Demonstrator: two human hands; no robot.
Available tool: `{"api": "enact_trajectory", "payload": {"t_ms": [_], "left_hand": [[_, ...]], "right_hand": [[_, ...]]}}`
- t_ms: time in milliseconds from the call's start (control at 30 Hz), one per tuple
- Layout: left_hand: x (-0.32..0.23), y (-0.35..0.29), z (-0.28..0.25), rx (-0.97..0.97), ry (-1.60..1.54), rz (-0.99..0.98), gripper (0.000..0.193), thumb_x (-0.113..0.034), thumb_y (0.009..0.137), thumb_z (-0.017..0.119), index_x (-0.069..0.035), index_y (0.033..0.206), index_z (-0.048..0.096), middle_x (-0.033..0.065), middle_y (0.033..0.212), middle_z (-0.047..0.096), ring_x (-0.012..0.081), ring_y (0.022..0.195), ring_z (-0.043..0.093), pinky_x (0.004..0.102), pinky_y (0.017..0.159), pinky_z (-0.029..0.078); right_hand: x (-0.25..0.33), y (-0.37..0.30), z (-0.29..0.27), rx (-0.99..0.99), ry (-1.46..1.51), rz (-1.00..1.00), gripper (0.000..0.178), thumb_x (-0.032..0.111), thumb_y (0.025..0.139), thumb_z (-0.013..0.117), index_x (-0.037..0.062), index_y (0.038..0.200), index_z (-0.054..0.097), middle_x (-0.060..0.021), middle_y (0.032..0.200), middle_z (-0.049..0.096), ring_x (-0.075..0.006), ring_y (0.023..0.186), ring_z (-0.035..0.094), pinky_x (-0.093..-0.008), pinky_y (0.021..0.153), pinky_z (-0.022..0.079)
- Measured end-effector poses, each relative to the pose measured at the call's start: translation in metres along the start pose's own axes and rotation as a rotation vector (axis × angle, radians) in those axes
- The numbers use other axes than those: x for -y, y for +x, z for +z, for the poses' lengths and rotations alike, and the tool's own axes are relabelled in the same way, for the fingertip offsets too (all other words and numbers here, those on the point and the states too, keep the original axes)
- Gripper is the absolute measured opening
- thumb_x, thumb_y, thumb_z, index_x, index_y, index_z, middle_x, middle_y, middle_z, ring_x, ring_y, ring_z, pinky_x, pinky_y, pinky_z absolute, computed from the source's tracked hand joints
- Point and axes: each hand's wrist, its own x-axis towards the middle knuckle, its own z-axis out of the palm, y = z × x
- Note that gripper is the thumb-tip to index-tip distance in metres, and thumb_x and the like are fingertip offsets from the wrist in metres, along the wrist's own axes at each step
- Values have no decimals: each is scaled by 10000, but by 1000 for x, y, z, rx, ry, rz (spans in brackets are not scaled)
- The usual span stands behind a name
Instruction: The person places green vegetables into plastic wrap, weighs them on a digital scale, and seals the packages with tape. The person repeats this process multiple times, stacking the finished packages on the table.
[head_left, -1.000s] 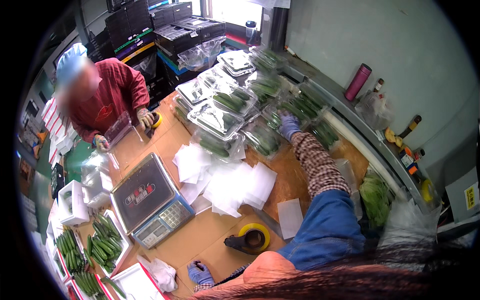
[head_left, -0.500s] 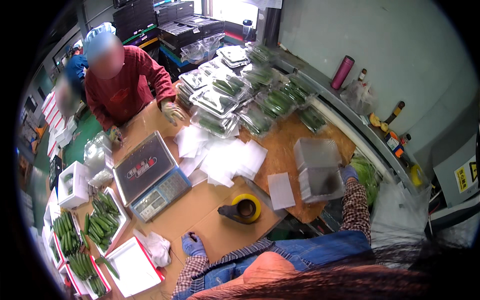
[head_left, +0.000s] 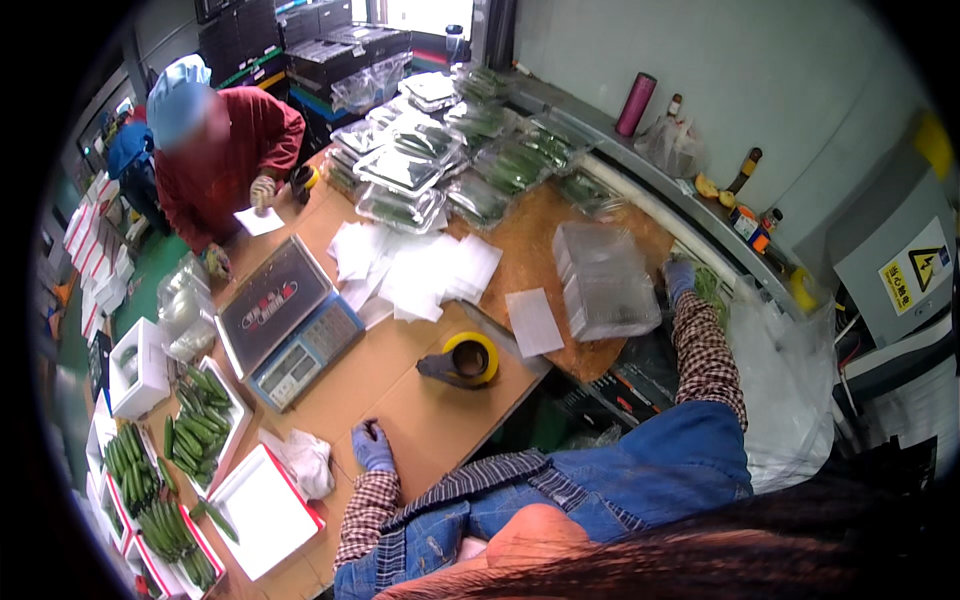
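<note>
My left hand (head_left: 373,446), in a purple glove, rests on the cardboard-covered table with its fingers curled in and nothing visible in them. A tape dispenser (head_left: 458,361) with a yellow-rimmed roll lies beyond it. My right arm reaches out to the right, and my right hand (head_left: 680,277), gloved too, is beside the right edge of a stack of clear plastic trays (head_left: 606,280). Its fingers are too small and turned away to make out. Some green material (head_left: 711,291) shows just right of that hand. One white sheet (head_left: 534,322) lies left of the trays.
Loose white sheets (head_left: 415,268) cover the table's middle, before a heap of wrapped cucumber packs (head_left: 410,165). A scale (head_left: 290,322) stands left, near boxes of cucumbers (head_left: 200,425) and an open white tray (head_left: 262,515). Across the table, a co-worker (head_left: 225,150) holds a white sheet (head_left: 260,221).
My view has shifted, so the table things sit higher and further left. The co-worker's hand has left the table by the packs and now has a white sheet. Both my hands stay about where they were.
</note>
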Motion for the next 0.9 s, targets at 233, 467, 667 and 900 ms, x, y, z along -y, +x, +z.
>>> {"api": "enact_trajectory", "payload": {"t_ms": [233,467,667,900], "left_hand": [[-106,-18,-18,513,-796,64,682,-170,842,641,-116,1419,281,147,1399,358,252,1229,406,329,854,462],[-72,-12,-55,240,-997,-289,657,-30,825,603,-145,1399,304,131,1044,579,164,728,609,246,582,515],[39,-24,-70,91,-909,-593,684,91,785,482,-115,1400,263,79,911,558,144,607,554,231,482,446],[73,-45,-93,-423,-155,5,678,10,801,577,-81,1400,274,155,1159,509,194,886,568,301,748,482]], "right_hand": [[115,-192,44,638,917,-324,238,253,856,563,19,828,522,-115,591,549,-220,557,571,-358,507,468],[149,-299,89,335,228,-983,681,286,725,760,3,1254,437,-192,1161,551,-314,1048,571,-421,888,469],[86,-239,146,179,-409,-1042,510,162,710,654,92,1199,529,-131,1247,515,-306,1137,513,-386,965,407],[161,-299,107,183,465,-843,173,153,889,581,37,999,647,-128,875,669,-222,791,648,-325,697,509]]}}
